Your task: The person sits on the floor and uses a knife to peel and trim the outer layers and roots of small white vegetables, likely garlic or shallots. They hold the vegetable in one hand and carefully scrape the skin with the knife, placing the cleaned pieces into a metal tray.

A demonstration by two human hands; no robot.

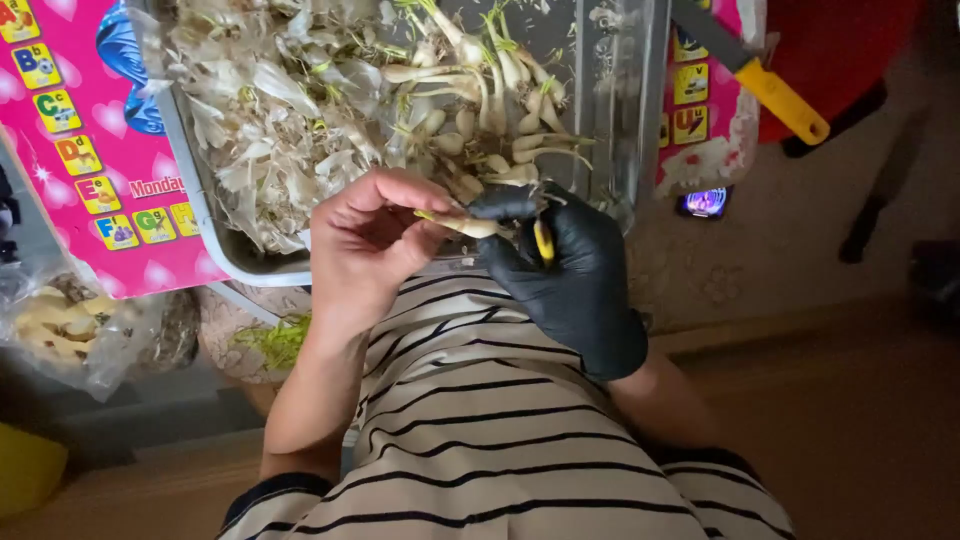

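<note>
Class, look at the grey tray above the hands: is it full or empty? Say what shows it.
Full. The grey tray holds a heap of pale peelings on one side and white bulbs with stalks on the other.

Pale bulb point(470, 226) (horizontal) between hands

a tray point(215, 235) of bulbs point(470, 110) lies beyond both hands; a knife point(755, 75) to its right, a bag point(75, 330) at left.

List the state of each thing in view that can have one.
Left hand: bare, pinching the bulb.
Right hand: black-gloved, gripping a small yellow-handled knife.
Bulb: held between both hands, above the lap.
Tray: heaped with bulbs and peelings.
Large yellow-handled knife: lying unused.
</note>
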